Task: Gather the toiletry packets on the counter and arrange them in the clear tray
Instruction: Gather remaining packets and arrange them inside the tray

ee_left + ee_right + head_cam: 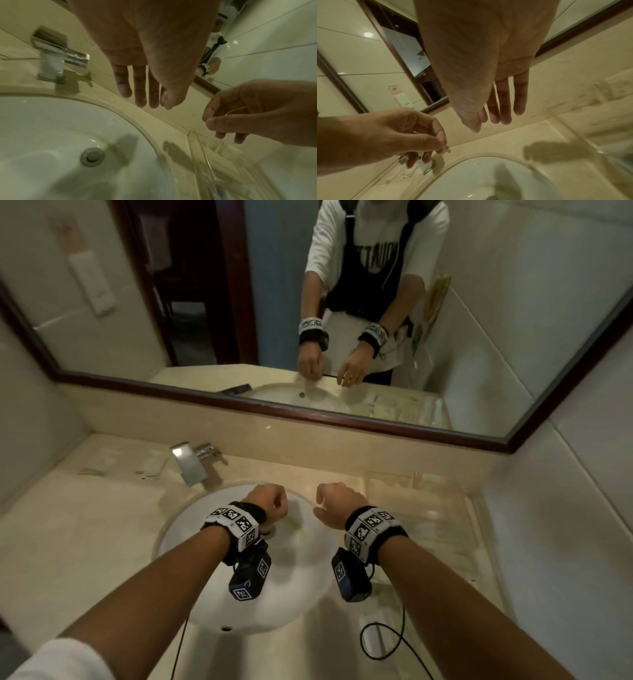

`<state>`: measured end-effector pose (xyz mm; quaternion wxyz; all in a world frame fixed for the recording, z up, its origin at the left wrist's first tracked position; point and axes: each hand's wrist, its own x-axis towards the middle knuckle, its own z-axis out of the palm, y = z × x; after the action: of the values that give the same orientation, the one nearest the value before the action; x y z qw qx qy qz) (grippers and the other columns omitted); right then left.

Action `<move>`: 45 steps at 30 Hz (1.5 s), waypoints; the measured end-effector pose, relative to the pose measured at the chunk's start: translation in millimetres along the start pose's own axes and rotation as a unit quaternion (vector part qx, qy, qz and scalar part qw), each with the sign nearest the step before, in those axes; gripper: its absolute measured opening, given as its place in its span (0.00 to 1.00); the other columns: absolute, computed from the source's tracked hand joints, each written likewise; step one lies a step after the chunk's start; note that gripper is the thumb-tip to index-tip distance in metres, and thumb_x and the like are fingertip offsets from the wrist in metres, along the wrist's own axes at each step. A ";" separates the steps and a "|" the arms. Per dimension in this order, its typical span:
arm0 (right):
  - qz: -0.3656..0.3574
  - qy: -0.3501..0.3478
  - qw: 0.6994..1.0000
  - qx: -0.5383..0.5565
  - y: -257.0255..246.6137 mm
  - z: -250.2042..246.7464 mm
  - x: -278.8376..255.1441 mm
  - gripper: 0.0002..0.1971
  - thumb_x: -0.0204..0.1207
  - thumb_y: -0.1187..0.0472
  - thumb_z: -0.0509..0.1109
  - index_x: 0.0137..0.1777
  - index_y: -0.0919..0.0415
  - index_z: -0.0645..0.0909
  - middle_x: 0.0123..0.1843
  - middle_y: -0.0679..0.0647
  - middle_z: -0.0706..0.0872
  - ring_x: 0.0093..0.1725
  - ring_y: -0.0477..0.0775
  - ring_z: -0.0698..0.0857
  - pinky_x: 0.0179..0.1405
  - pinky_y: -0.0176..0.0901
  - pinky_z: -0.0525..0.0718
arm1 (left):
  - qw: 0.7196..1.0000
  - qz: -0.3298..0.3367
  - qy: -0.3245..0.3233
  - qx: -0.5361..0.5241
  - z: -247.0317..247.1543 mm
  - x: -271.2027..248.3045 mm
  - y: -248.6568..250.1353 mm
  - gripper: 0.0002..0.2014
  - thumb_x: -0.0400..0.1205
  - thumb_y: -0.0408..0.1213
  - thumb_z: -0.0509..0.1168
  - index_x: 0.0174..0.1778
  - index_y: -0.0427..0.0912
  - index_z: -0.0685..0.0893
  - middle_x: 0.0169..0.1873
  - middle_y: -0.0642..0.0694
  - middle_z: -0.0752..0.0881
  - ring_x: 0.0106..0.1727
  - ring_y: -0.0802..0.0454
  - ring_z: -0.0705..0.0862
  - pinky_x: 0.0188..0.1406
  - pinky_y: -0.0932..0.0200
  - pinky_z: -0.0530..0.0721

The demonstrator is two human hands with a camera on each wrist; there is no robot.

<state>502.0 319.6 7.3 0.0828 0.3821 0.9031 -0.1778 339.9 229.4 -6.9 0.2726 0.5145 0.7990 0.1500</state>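
Note:
Both of my hands hover side by side over the basin. My left hand [270, 505] [145, 94] hangs with relaxed fingers, and from the right wrist view [393, 138] its thumb lies close to the forefinger. My right hand [332, 505] [496, 115] is loosely curled too, as is also plain from the left wrist view [248, 115]. Nothing plainly shows in either hand. The clear tray [445, 498] [202, 155] sits on the counter right of the sink, with pale packets [421, 525] lying in it. Two more pale packets [102, 462] [152, 469] lie on the counter left of the faucet.
A chrome faucet [191, 463] [51, 65] stands behind the white oval sink [205, 525]. A dark-framed mirror [308, 412] runs along the back wall. A black cable [383, 642] loops over the counter's front right. Tiled walls close in both sides.

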 end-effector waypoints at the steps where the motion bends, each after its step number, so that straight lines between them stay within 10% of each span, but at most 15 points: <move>1: -0.008 0.001 1.000 -0.006 -14.0 -1.1 7.3 0.14 0.80 0.50 0.65 0.61 0.56 0.78 0.63 0.57 0.82 0.59 0.61 0.83 0.55 0.52 0.81 | 1.000 -0.004 0.006 -0.005 -8.8 -2.1 -11.6 0.05 0.75 0.37 0.62 0.38 0.42 0.82 0.41 0.41 0.89 0.45 0.41 0.86 0.47 0.50 0.85; 21: -0.118 -0.086 0.989 -0.008 -312.9 70.1 165.8 0.15 0.79 0.51 0.67 0.62 0.56 0.77 0.61 0.56 0.84 0.61 0.60 0.83 0.58 0.50 0.82 | 0.991 -0.128 0.020 -0.016 -145.9 -34.4 -311.6 0.03 0.77 0.38 0.66 0.40 0.45 0.78 0.50 0.40 0.87 0.52 0.41 0.84 0.54 0.51 0.83; 45: -0.024 -0.060 0.998 -0.024 -387.2 141.4 334.8 0.31 0.80 0.48 0.66 0.78 0.58 0.62 0.73 0.66 0.69 0.71 0.69 0.73 0.67 0.59 0.77 | 0.976 -0.191 0.051 -0.088 -185.9 28.2 -454.6 0.04 0.75 0.36 0.65 0.35 0.47 0.80 0.43 0.41 0.88 0.46 0.41 0.86 0.51 0.46 0.87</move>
<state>-7.2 236.7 -119.0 0.1417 0.3466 0.9095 -0.1805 -115.5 69.0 -101.5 0.2990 0.3182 0.8791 0.1908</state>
